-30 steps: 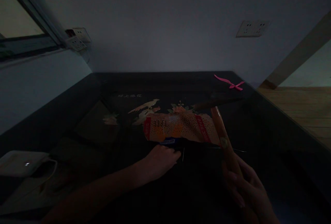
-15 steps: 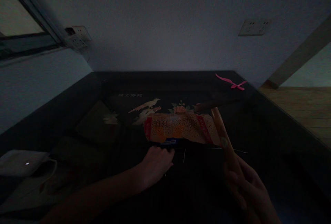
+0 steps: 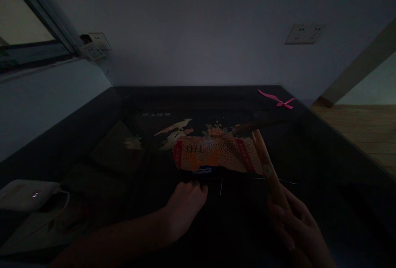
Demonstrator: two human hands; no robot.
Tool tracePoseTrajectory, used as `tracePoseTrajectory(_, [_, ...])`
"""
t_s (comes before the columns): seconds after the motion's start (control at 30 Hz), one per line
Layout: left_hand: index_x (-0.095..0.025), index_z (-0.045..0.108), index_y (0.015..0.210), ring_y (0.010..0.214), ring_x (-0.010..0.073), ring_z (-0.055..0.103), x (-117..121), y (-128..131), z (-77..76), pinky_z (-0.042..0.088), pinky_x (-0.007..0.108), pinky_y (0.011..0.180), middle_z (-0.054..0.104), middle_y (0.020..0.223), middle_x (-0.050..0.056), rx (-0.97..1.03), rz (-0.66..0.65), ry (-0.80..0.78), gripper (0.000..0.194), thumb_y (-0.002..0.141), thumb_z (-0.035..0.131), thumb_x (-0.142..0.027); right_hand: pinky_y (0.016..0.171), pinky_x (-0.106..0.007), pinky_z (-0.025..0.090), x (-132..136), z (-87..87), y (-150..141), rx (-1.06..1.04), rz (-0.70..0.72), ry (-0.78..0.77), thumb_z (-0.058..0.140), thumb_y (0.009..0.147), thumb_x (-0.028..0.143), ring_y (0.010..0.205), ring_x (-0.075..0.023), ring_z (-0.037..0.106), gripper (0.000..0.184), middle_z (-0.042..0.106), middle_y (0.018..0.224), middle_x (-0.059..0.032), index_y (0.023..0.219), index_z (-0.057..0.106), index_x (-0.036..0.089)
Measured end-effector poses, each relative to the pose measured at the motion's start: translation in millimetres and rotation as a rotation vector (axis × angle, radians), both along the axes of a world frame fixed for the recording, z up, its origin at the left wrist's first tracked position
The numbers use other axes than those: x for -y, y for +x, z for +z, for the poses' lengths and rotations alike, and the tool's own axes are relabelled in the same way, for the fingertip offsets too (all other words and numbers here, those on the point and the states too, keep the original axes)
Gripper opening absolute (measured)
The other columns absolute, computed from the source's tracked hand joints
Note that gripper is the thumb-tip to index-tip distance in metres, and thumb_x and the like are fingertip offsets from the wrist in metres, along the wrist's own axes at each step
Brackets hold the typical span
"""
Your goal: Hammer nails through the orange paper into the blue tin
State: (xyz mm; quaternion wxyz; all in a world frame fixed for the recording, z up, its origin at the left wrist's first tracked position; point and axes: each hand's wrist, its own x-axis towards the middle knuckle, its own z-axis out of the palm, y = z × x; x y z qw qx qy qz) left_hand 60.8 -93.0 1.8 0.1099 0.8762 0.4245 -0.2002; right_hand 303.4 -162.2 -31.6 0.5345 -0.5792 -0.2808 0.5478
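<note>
My right hand (image 3: 298, 218), at the lower right, is wrapped round a smooth wooden stick (image 3: 266, 164) that points up and away. The stick's far end lies beside the right end of a crumpled, dotted orange-tan packet (image 3: 213, 152) with red bands. Just below the packet, my left hand (image 3: 187, 202) rests low over the dark table with its fingers curled in; whatever may be in them is hidden. A thin pale sliver (image 3: 221, 186) lies to the right of the left hand. Another thin sliver (image 3: 289, 182) shows beyond the wooden stick.
The glossy dark table (image 3: 192, 96) bears a printed bird and flowers. A pink ribbon (image 3: 280, 102) lies at its far right corner. At the left is a white device (image 3: 27, 195) with a cable. Wall sockets (image 3: 305, 34) are above. The room is dim.
My left hand has drawn slightly down from the packet, and its fingers are curled in more. My right hand and the wooden stick have hardly moved.
</note>
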Motion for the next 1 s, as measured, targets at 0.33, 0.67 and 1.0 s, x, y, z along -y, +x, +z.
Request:
tracePoseTrajectory(0.33, [-0.006,0.06,0.109,0.087,0.0284,0.067,8.9,10.7,-7.4,0.054,0.037,0.066,0.068,0.099,0.019,0.024,-0.015,0.076,0.027,0.084,0.051,-0.001,0.03,-0.011,0.03,-1.4,-5.7,4.3,0.001,0.036,0.016,0.082,0.067,0.043,0.027,-0.0013,0.038,0.063,0.059,0.048,0.0056,0.122,0.059,0.021])
tracePoseTrajectory(0.67, [-0.02,0.062,0.091,0.075,0.0168,0.066,1.0,-23.1,31.0,0.051,0.025,0.063,0.068,0.088,0.001,0.514,-0.136,-0.033,0.014,0.082,0.056,-0.01,0.03,-0.011,0.028,-2.2,0.0,-1.0,-0.018,0.021,0.035,0.08,0.068,0.043,0.026,-0.001,0.036,0.061,0.054,0.044,0.0075,0.122,0.061,0.023])
tracePoseTrajectory(1.0, [-0.016,0.062,0.082,0.08,0.0148,0.066,-89.7,-29.8,41.2,0.052,0.027,0.076,0.068,0.082,0.002,1.265,0.27,0.258,0.006,0.08,0.062,-0.022,0.028,-0.012,0.027,-2.5,-6.2,5.6,-0.006,0.063,0.041,0.081,0.067,0.044,0.024,-0.0021,0.036,0.064,0.056,0.044,0.0073,0.123,0.057,0.022])
